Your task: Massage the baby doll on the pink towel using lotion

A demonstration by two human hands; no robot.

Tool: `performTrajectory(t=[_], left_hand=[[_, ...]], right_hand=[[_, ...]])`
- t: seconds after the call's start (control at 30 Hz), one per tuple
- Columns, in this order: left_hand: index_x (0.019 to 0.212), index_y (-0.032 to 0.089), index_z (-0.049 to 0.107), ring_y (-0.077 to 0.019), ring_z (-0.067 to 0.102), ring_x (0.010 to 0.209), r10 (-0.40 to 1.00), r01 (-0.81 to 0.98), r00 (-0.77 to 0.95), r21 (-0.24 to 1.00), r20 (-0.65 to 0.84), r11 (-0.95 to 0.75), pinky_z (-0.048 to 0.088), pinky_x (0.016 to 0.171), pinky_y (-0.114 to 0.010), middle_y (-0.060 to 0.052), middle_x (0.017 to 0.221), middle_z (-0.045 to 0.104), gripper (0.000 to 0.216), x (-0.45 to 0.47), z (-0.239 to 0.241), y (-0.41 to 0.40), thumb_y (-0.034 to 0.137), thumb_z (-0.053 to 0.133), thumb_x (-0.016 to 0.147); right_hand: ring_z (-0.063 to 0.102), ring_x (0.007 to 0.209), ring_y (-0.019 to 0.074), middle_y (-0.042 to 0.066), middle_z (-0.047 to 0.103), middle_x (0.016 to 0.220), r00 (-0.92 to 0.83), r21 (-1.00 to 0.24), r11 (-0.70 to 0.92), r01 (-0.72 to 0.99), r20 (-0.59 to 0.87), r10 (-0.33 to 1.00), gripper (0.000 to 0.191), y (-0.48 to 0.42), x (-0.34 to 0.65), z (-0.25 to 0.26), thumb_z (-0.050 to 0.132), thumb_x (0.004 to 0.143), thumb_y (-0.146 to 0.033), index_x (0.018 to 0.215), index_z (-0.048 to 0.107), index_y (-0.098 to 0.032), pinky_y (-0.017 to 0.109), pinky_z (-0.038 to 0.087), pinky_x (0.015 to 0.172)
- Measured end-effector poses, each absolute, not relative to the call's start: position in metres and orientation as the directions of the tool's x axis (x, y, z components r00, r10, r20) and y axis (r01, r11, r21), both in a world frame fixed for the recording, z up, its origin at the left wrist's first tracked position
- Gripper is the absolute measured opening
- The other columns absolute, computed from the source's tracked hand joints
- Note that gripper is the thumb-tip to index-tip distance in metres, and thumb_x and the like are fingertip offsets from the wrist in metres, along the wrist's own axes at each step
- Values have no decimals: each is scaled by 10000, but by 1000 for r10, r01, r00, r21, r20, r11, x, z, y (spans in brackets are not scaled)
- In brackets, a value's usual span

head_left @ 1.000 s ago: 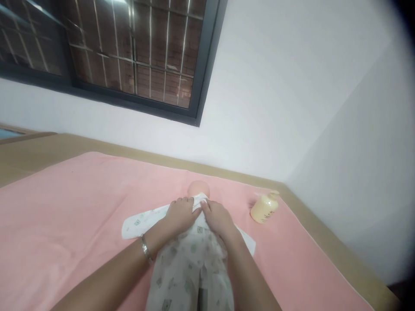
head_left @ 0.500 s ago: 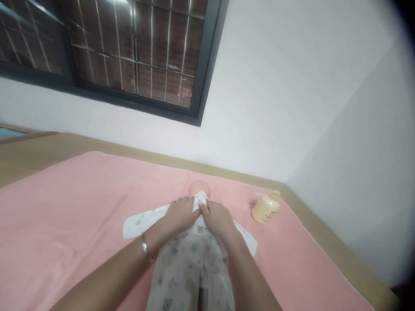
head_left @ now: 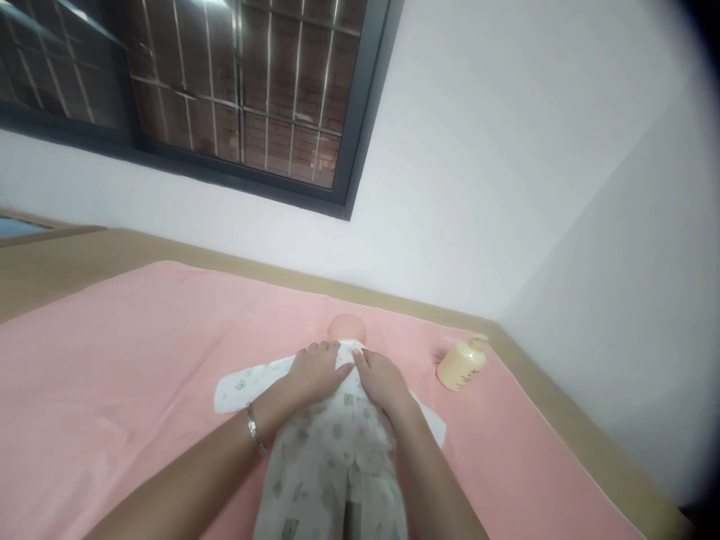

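What looks like a baby doll lies on its back, its smooth round head [head_left: 347,328] at the far end. It wears a white patterned baby outfit [head_left: 337,442] with both sleeves spread sideways. My left hand [head_left: 318,371] rests on the upper chest, fingers laid over the cloth and thumb stretched out. On the other side of the chest lies my right hand [head_left: 382,379], its thumb near the collar and its fingers along the shoulder, partly hidden. Neither hand pinches the cloth, and the collar lies flat between them.
A pale yellow pump bottle [head_left: 462,364] stands to the right of the doll. Under everything is a pink sheet [head_left: 169,337] on a wooden surface [head_left: 562,397]. Behind rise a white wall [head_left: 450,187] and a dark-framed window [head_left: 343,180] with bars.
The bunched collar cloth between my thumbs has been let go and now lies flatter. My thumbs have moved apart slightly; both hands stay on the chest.
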State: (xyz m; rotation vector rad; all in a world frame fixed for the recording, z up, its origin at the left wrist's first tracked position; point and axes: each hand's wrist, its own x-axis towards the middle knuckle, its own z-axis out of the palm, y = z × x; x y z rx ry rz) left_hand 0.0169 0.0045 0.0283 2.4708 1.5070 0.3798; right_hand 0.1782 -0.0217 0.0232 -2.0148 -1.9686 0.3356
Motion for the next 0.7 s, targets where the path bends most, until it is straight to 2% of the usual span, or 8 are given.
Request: performTrajectory(t=[0.1, 0.2, 0.27, 0.43, 0.53, 0.6, 0.7], left_hand=[[1127, 222, 561, -251, 609, 929, 878, 784, 470, 414, 90, -462, 446, 777, -353, -99, 1087, 644, 543, 12, 30, 9, 614, 265, 895], [1064, 224, 575, -232, 612, 862, 869, 769, 488, 429, 85, -473, 439, 733, -334, -86, 1017, 656, 516, 11, 33, 8, 593, 250, 908], [1058, 207, 577, -243, 605, 875, 880, 802, 466, 377, 88, -463, 435, 752, -354, -101, 1012, 654, 503, 14, 33, 4, 558, 245, 921], [1144, 126, 561, -321, 549, 1027, 885, 881, 429, 132, 183, -455, 396, 871, -461, -180, 1112, 613, 482, 24, 24, -11, 464, 292, 929], [1199, 100, 536, -343, 538, 1023, 865, 878, 449, 67, 224, -474, 374, 886, -506, -189, 1098, 610, 500, 26, 19, -15, 447, 302, 924], [1178, 110, 546, -336, 541, 1023, 869, 876, 449, 90, 208, -474, 375, 883, -497, -184, 1101, 607, 485, 25, 20, -13, 441, 304, 920], [1139, 135, 557, -322, 549, 1031, 904, 881, 408, 202, 130, -427, 384, 887, -479, -165, 1113, 611, 497, 23, 24, -3, 492, 301, 907]], right_hand=[[612, 897, 222, 137, 675, 997, 3, -346, 28, 938, 88, 996, 623, -28, 171, 29, 141, 979, -550, 1057, 626, -167, 299, 381, 751], [610, 850, 223, 136, 678, 944, -14, -335, 56, 941, 126, 992, 621, -32, 166, 30, 154, 977, -554, 990, 636, -163, 298, 372, 735], [608, 853, 223, 136, 679, 944, -10, -342, 56, 938, 133, 991, 615, -30, 166, 29, 160, 978, -550, 982, 639, -164, 298, 370, 740], [605, 903, 216, 125, 679, 1003, 38, -428, -10, 904, 56, 998, 597, -18, 180, 19, 174, 980, -537, 994, 645, -169, 286, 384, 749], [609, 884, 212, 122, 682, 982, 23, -493, -18, 870, 4, 1000, 632, -13, 187, 16, 151, 975, -549, 952, 649, -161, 281, 396, 732], [607, 894, 212, 125, 677, 992, 13, -490, -7, 872, 10, 1000, 630, -13, 187, 17, 140, 979, -532, 953, 647, -159, 285, 395, 743], [596, 931, 221, 136, 660, 1046, 20, -430, -17, 903, 2, 1000, 582, -23, 180, 26, 155, 984, -500, 1018, 627, -162, 305, 384, 777]])
